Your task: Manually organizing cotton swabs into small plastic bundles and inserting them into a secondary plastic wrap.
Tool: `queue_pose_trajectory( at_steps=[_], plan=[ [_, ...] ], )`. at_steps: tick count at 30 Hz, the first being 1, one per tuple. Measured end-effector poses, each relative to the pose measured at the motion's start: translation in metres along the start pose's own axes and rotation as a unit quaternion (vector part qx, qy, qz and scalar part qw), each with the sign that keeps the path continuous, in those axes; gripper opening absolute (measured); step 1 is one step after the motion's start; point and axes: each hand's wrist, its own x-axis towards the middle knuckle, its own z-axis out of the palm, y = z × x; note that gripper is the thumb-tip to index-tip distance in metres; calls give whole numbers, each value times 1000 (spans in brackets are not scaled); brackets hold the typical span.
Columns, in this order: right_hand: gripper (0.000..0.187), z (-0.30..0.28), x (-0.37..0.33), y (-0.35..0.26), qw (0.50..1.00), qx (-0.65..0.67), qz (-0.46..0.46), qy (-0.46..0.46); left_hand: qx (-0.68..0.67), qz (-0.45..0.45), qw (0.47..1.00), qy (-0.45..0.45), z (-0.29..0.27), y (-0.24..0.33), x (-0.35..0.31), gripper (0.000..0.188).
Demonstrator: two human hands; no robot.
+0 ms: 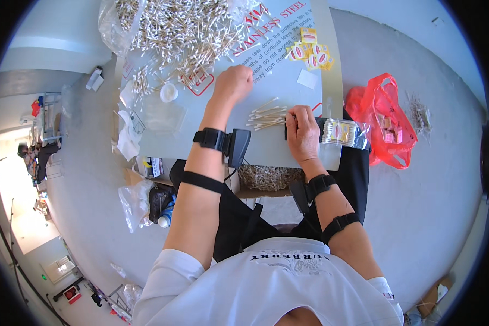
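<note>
My left hand (233, 85) is closed in a fist above the table, at the near edge of a big heap of cotton swabs (179, 32). Its fingertips are hidden, so what it holds, if anything, does not show. My right hand (303, 129) has its fingers curled by the table's near edge, over the left end of a black strip (362, 140). Whatever lies inside those fingers is hidden too. Just left of it lies a small bunch of loose swabs (266, 116). To its right, a clear bag of swabs with a yellow label (339, 132) rests on the strip.
Yellow label cards (312, 51) and a white card (307, 79) lie at the table's far right. A round white tub (169, 92) stands left of my left hand. A red plastic bag (388, 119) is beyond the right edge; a box of swabs (269, 178) sits below the near edge.
</note>
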Motion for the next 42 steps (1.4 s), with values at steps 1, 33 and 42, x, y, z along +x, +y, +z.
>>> queue_pose_trajectory(
  at_steps=[1, 33, 42],
  plan=[
    [7, 1, 1, 1, 1000, -2, 3, -1, 10, 14, 998, -54, 0, 3, -9, 7],
    [30, 12, 2, 8, 933, 324, 114, 110, 72, 177, 981, 45, 70, 43, -119, 80],
    [32, 24, 3, 4, 938, 318, 99, 96, -513, 6, 817, 263, 72, 55, -117, 59]
  ],
)
